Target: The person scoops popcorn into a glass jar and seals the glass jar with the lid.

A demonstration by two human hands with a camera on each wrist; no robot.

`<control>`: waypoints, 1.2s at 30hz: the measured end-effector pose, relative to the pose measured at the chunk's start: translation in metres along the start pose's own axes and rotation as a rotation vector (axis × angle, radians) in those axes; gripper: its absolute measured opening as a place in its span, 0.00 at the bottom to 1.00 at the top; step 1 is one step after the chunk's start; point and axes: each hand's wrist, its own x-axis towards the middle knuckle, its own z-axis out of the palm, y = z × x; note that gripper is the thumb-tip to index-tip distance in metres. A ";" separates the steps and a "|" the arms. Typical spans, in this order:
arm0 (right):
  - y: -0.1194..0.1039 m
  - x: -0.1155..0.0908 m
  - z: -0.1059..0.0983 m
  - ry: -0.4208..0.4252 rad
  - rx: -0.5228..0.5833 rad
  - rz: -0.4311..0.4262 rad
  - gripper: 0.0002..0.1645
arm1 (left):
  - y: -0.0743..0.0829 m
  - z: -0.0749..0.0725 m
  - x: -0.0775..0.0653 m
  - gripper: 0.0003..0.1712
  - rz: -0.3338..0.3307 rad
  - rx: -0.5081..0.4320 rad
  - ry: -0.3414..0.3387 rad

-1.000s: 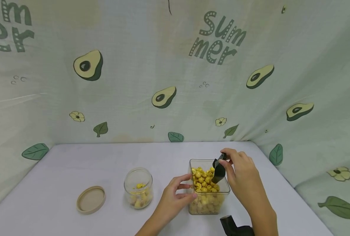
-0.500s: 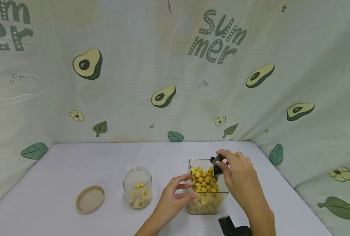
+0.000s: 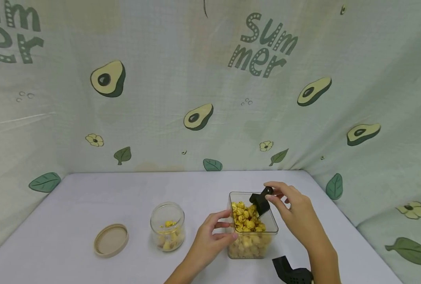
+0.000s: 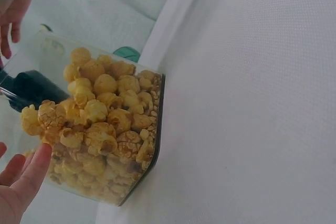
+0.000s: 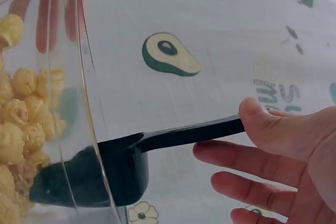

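A clear square container (image 3: 253, 245) stands on the table, well filled with yellow popcorn (image 4: 100, 111). Against its left side and near front corner rest the fingers and thumb of my left hand (image 3: 210, 238), nearly straight. My right hand (image 3: 291, 207) is over the container's right edge, pinching the end of a black scoop's handle between thumb and fingers; its other fingers are loose. The scoop (image 5: 123, 174) sits inside the container, tilted, its bowl against the popcorn on the right side. What the bowl holds is hidden.
Left of the container stands a round clear jar (image 3: 167, 227) with a little popcorn in it. Farther left a beige round lid (image 3: 111, 240) lies flat. A black device (image 3: 293, 272) shows by the right wrist. Behind the white table (image 3: 125, 197) hangs an avocado-print cloth (image 3: 153, 79).
The scoop, steeper before, has tipped over, with its bowl turned leftward and its handle leaning right. My right hand first moved slightly left, then back right. My left hand stays at the container.
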 end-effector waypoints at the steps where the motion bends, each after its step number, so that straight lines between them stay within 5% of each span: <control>1: 0.003 0.000 0.000 0.013 0.013 0.002 0.18 | 0.000 0.000 0.000 0.31 0.000 -0.002 0.000; 25: 0.023 0.001 0.011 0.140 0.170 -0.010 0.15 | -0.002 0.001 0.003 0.31 0.010 0.007 -0.014; 36: 0.025 0.002 0.012 0.131 0.181 0.076 0.13 | -0.002 -0.001 0.002 0.31 0.010 0.008 -0.012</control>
